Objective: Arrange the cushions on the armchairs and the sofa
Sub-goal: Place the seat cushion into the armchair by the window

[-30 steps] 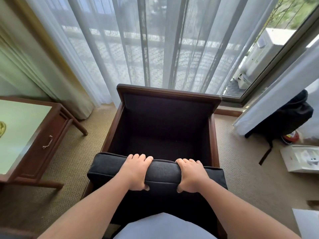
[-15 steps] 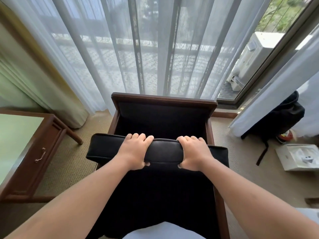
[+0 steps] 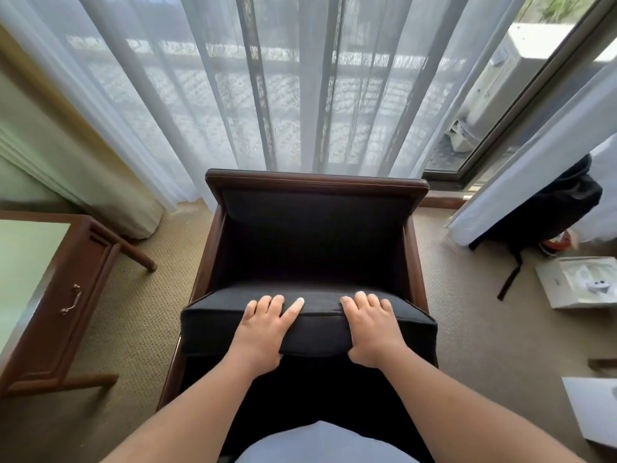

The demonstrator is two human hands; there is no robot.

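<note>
Your left hand (image 3: 263, 332) and right hand (image 3: 372, 329) grip the front edge of the dark cushion (image 3: 315, 325), fingers (image 3: 277, 304) laid over its top, thumbs underneath, in the armchair (image 3: 317, 182)

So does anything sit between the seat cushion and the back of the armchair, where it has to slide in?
Nothing visible does. The cushion, gripped at its front edge by the left hand and right hand, faces a bare dark seat inside the armchair. The deepest corners are too dark to check.
</note>
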